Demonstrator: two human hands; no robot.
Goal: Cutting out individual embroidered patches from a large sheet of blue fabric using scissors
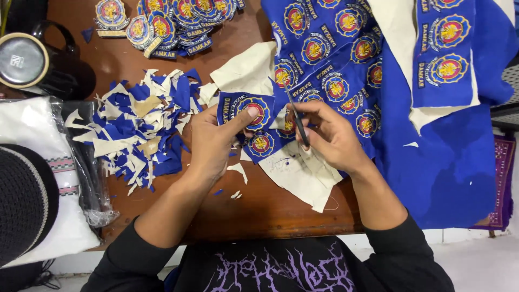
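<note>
My left hand (216,138) pinches a blue embroidered patch (246,111) with a round red and yellow emblem, thumb pressed on its face. My right hand (327,135) grips small dark scissors (296,119), the blades pointing up along the patch's right edge. The patch is still joined to a large blue cloth (443,162) covered with several identical emblems and backed with cream fabric (303,173). Both forearms wear black sleeves.
A heap of blue and cream offcuts (138,127) lies left of my hands on the brown table (259,211). Finished cut patches (173,24) are stacked at the top. A black mug (32,59) stands top left; a bagged white garment (38,162) and a dark cap (24,200) lie at the left edge.
</note>
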